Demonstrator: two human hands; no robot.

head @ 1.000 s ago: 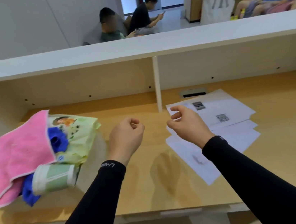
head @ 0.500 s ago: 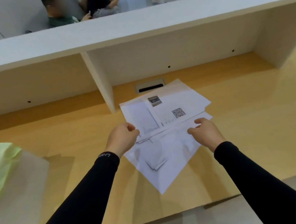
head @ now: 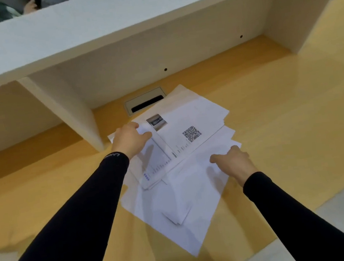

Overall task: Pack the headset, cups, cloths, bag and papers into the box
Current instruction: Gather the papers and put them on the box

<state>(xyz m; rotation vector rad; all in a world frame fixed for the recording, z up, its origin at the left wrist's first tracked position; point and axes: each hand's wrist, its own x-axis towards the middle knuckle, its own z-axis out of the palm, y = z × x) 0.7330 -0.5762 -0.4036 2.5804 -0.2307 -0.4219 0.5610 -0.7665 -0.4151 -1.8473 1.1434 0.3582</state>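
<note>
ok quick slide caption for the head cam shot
Both hands, left and right, rest on loose papers fanned across the wooden desk.

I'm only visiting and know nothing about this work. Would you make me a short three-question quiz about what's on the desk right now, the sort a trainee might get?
1. True or false: both hands touch the papers.
2. Which hand is nearer the sheet with the QR code? A) left hand B) right hand
3. Fill in: behind the papers, set into the desk, is a small cable ____.

Key
1. True: the left hand rests on the pile's left edge and the right hand on its right edge.
2. A: the left hand lies at that sheet's left edge.
3. slot.
</note>
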